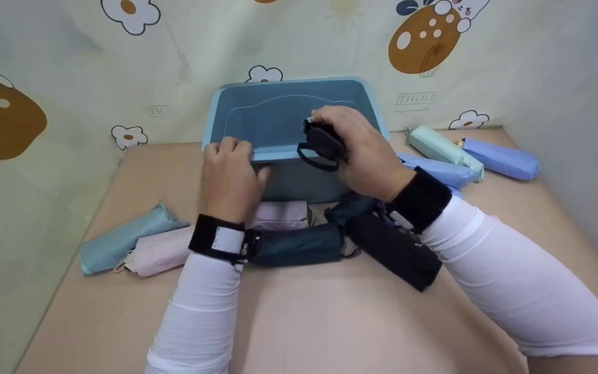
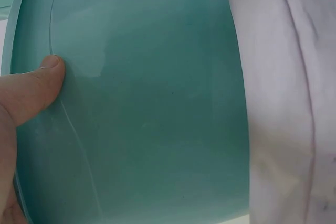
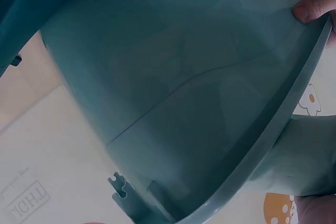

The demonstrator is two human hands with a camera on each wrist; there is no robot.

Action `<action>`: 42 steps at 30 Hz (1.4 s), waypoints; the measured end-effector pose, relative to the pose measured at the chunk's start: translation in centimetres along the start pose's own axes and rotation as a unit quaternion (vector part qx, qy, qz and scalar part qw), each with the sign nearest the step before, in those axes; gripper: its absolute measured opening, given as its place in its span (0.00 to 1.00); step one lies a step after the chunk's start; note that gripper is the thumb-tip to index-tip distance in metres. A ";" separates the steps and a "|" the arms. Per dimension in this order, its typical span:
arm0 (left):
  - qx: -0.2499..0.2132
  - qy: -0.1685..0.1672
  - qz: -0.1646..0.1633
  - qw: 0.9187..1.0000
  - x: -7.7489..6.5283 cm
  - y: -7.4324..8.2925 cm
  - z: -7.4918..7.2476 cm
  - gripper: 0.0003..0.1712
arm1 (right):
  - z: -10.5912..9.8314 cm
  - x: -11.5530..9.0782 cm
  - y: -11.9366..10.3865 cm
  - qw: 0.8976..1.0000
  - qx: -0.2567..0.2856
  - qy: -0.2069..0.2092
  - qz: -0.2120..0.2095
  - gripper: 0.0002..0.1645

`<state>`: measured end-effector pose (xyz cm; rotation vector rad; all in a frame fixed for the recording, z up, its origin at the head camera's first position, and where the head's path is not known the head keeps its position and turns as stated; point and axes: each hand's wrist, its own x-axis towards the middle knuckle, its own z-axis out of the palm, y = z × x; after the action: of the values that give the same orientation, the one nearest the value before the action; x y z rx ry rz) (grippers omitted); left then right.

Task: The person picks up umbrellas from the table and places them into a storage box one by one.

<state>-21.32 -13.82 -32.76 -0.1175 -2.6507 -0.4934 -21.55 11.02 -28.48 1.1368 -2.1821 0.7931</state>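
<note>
A blue plastic bin stands at the back of the table. My left hand grips its front rim, fingers over the edge, with the thumb against the outer wall in the left wrist view. Above the front rim, my right hand holds a dark folded umbrella by its end, with a strap loop hanging down. The rest of that umbrella is hidden in the head view. Just in front of the bin lie a dark teal folded umbrella and a black one.
A light teal umbrella and a pink one lie at left. A pale purple one lies against the bin's front. At right are a mint umbrella and blue ones. A patterned curtain hangs behind the table.
</note>
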 end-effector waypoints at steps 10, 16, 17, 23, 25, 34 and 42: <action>0.000 -0.003 -0.003 1.000 0.1 0.1 0.1 0.30 | 0.6 0.5 1.0 0.999 0.002 -0.026 0.020 0.32; 0.001 -0.002 -0.002 1.000 0.0 0.1 0.1 0.29 | 1.0 0.4 1.9 0.997 -0.003 -0.050 0.053 0.30; 0.001 -0.002 -0.001 1.000 0.0 0.1 0.1 0.29 | 1.0 0.4 2.0 0.997 -0.001 -0.055 0.062 0.30; 0.003 0.003 -0.002 1.000 0.0 0.0 0.1 0.29 | 1.1 0.8 2.3 0.995 0.016 -0.070 0.075 0.28; 0.004 0.005 0.000 1.000 0.0 0.0 0.1 0.30 | 1.0 1.1 2.5 0.995 0.006 -0.073 0.063 0.27; 0.000 0.002 -0.006 1.000 0.0 0.0 0.0 0.30 | 1.2 3.6 4.0 0.995 -0.004 -0.081 0.051 0.27; 0.000 -0.001 -0.007 1.000 0.0 0.1 0.1 0.30 | 1.6 3.5 4.5 0.989 0.020 -0.110 0.100 0.17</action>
<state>-21.35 -13.72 -32.82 -0.1009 -2.6550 -0.4991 -27.43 10.16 -28.19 1.0809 -2.5034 0.8328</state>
